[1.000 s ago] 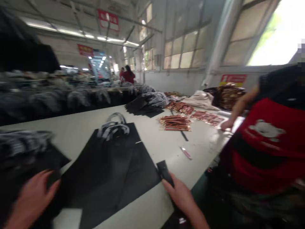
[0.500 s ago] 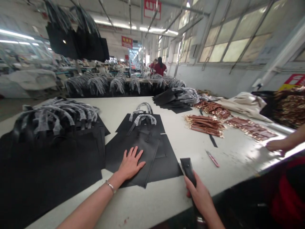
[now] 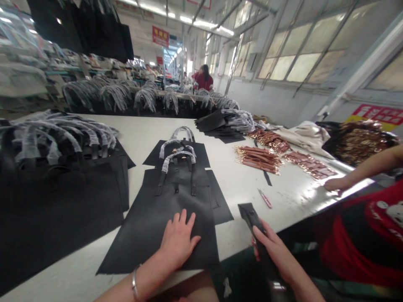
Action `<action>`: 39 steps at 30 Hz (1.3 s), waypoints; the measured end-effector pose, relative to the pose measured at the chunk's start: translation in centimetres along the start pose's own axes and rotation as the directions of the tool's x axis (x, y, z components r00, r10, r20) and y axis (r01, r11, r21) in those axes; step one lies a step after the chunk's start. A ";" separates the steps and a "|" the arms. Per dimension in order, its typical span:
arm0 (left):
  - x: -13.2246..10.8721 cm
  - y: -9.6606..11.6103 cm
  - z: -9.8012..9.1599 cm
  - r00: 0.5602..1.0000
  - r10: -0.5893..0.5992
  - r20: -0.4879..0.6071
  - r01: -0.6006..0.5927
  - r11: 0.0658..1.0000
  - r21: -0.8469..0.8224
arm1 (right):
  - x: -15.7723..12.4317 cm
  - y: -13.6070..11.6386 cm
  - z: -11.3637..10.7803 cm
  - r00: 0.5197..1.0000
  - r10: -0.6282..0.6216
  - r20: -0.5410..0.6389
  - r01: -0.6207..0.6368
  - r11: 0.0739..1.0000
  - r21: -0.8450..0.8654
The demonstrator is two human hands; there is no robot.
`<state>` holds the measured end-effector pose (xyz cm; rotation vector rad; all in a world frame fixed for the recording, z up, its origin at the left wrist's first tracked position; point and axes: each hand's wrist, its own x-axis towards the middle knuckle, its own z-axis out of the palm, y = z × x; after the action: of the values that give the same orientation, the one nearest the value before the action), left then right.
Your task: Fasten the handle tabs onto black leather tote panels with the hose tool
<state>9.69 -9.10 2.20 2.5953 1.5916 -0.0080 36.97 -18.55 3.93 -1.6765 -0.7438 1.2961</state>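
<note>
Black bag panel (image 3: 147, 226) lies flat at the lower centre of the frame, smooth and tapering upward to an arched handle (image 3: 166, 162) sleeved in whitish, crinkled film. At the left edge, a broad stack of similar panels (image 3: 63, 197) carries a row of wrapped handles; dark bags (image 3: 82, 31) hang at upper left. On the panel's lower part the left hand (image 3: 180, 241) rests palm down, fingers spread. More black pieces (image 3: 217, 197) show from behind its right side. Right of these, the right hand (image 3: 270, 243) has its fingers closed around a stiff black strap (image 3: 248, 213), just over the edge of the white table (image 3: 226, 165). Pink-handled snips (image 3: 265, 199) lie beyond, below bundled brown strips (image 3: 260, 158) with gold-coloured ends. At far right, a co-worker's hand (image 3: 338, 184) reaches onto the tabletop, a red apron (image 3: 343, 239) below it.
</note>
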 end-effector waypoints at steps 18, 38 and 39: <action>2.9 -0.6 2.5 0.960 0.270 -0.068 -0.278 0.941 -0.192 | 5.3 -5.7 1.7 0.999 0.018 0.030 -0.014 0.990 -0.139; 1.6 1.6 3.4 0.951 0.309 0.002 -0.286 0.884 -0.370 | 9.8 -8.9 3.8 0.891 0.261 0.372 -0.165 0.949 -0.269; 1.6 1.6 3.6 0.948 0.317 -0.019 -0.302 0.880 -0.366 | 9.8 -8.9 3.8 0.886 0.272 0.375 -0.173 0.946 -0.275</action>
<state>11.98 -8.67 -1.33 2.4938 1.0251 0.2342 36.52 -5.21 7.27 -1.7335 -1.0025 1.8202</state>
